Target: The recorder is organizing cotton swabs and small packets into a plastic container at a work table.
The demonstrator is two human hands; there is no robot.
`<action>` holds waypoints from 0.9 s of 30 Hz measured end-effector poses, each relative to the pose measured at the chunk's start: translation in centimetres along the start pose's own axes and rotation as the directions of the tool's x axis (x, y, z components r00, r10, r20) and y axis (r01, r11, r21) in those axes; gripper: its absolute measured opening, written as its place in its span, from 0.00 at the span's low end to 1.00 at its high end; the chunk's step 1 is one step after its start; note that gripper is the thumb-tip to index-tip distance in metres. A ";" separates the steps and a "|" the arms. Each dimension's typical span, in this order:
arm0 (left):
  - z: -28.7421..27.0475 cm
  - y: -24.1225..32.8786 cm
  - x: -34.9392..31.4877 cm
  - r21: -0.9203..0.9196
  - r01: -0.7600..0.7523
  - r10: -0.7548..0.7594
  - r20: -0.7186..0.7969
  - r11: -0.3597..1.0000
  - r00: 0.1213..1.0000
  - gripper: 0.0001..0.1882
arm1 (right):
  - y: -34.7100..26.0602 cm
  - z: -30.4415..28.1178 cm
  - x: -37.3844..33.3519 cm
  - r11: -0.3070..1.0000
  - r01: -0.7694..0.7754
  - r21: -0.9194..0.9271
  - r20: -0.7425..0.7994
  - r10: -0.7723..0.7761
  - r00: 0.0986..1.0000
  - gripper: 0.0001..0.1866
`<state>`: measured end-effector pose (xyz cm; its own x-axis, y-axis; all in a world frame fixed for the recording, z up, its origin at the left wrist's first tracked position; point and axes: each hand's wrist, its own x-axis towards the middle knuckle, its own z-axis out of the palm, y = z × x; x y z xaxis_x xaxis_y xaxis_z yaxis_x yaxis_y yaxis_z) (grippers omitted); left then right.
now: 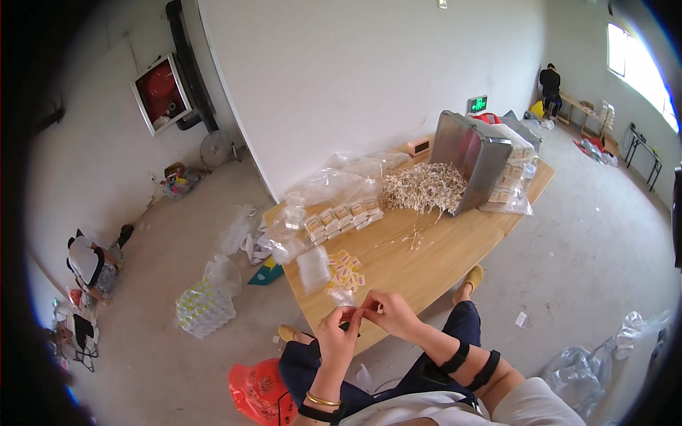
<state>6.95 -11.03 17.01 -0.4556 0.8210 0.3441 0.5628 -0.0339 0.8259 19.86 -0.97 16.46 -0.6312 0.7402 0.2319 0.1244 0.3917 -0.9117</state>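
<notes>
Over the near edge of the table, my left hand (pixel 337 332) and my right hand (pixel 389 314) meet with fingertips pinched together. A small clear plastic bag (pixel 342 297) shows between and just beyond them, and both hands appear to grip its near edge. Just past the bag lie scattered yellow-and-white paper labels (pixel 345 270). Beside these, to the left, is a stack of clear flat bags (pixel 313 269). Farther back, a large heap of cotton swabs (pixel 424 187) spills from a grey plastic tub (pixel 482 160) tipped on its side. Several filled packs (pixel 342 218) stand in rows left of the heap.
The wooden table (pixel 433 245) runs away to the right. Clear plastic sheeting (pixel 334 181) lies along its wall side. A red plastic bag (pixel 257 390) sits by my left leg, and a bag of clear containers (pixel 206 305) on the floor. A person (pixel 549 84) is far off at right.
</notes>
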 end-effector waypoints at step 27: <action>-2.1 0.8 -0.7 -0.528 0.138 -0.057 0.167 0.838 0.984 0.10 | -4.2 -1.5 -2.3 0.987 0.157 0.023 0.004 -0.157 0.988 0.04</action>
<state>6.26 -12.83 18.37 -0.3658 0.9050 0.2170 0.0443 -0.2159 0.9754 21.89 -3.48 20.29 -0.6456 0.6674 0.3711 0.0064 0.4906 -0.8713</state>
